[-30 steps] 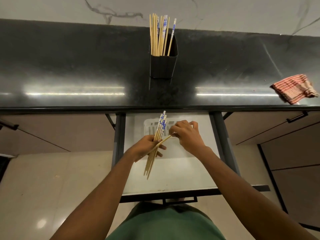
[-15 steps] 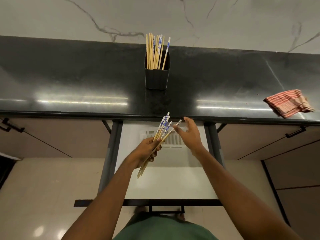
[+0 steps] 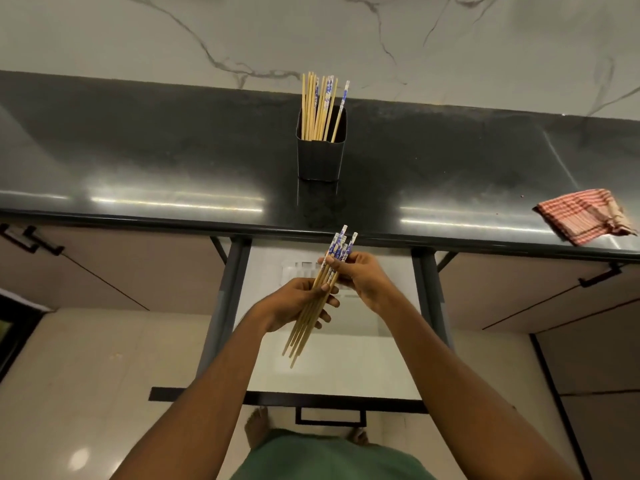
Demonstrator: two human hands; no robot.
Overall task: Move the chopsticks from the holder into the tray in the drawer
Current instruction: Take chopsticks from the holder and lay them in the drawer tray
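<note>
Both hands grip one bundle of chopsticks [image 3: 317, 299] above the open drawer [image 3: 346, 358]. Left hand [image 3: 294, 303] fingers curl round mid-shaft; right hand [image 3: 360, 277] fingers pinch the patterned ends.

Glossy black stone counter [image 3: 173, 161]; wooden chopsticks [image 3: 311, 313].

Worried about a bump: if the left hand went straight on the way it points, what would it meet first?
Likely the right hand, gripping the same chopsticks just ahead of it; depth is unclear.
</note>
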